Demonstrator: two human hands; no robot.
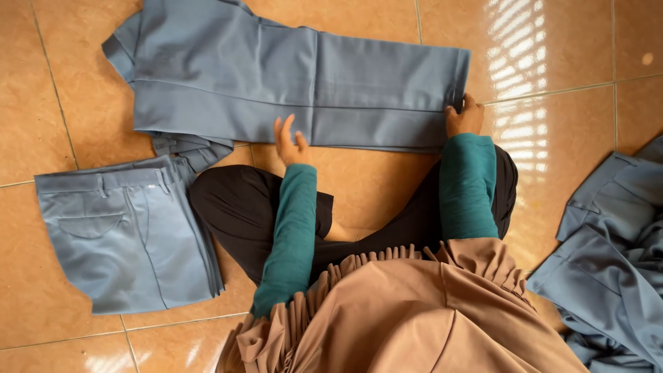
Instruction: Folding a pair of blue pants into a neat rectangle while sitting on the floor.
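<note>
Trousers point(290, 76) flat under both hands' fingers point(284, 131)

folded blue-grey trousers point(128, 231), heap of blue-grey garments point(611, 255), orange floor tiles point(62, 124)

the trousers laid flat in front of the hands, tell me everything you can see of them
The trousers are blue-grey, of smooth woven-looking cloth, spread flat on the orange tiled floor with legs stacked and a lengthwise crease. The waist end lies to the picture's left, the hems to the right. The left hand rests flat on the near edge at mid-length; the right hand grips the near hem corner. Their waist end overlaps a folded pile of similar trousers.
</note>
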